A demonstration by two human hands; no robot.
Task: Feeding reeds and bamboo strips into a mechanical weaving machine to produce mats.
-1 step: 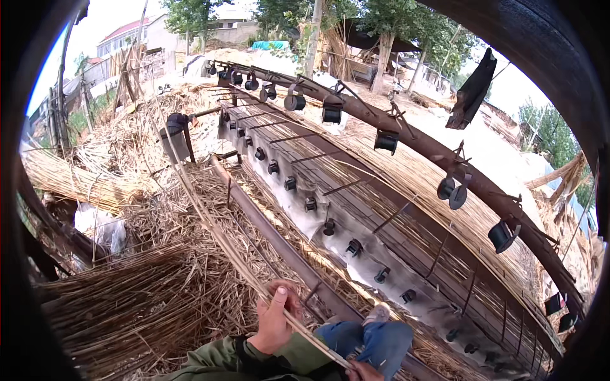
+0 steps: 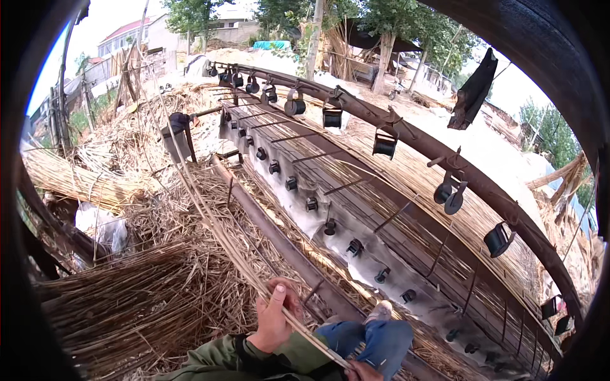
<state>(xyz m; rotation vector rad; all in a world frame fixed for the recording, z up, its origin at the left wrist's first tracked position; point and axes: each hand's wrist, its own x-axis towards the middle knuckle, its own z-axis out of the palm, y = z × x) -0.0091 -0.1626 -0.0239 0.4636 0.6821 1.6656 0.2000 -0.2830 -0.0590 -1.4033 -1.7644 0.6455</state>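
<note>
My left hand (image 2: pixel 274 320) is closed round a few long, thin reed stalks (image 2: pixel 223 238), its thumb pointing up along them. From there the stalks stretch away to the upper left and down to the lower right. At the bottom edge my right hand (image 2: pixel 365 372), partly cut off, grips their near ends above my knee. To the right stands a long rusty frame with a curved upper pipe (image 2: pixel 438 151). Dark spools (image 2: pixel 332 118) hang from this pipe on hooks. A second row of small spools (image 2: pixel 354 247) lines the pale strip below.
A rusty lower pipe (image 2: pixel 267 222) runs between me and the frame. Reed bundles (image 2: pixel 127 305) lie at lower left, with loose straw around. Metal rods (image 2: pixel 391 217) stick out from the frame. A grey box-like piece on a post (image 2: pixel 176 145) stands farther off. Woven reeds (image 2: pixel 406 190) cover the frame's far side.
Several spools hanging from the upper pipe have swung or turned slightly. Both hands keep almost the same place and grip on the reed stalks.
</note>
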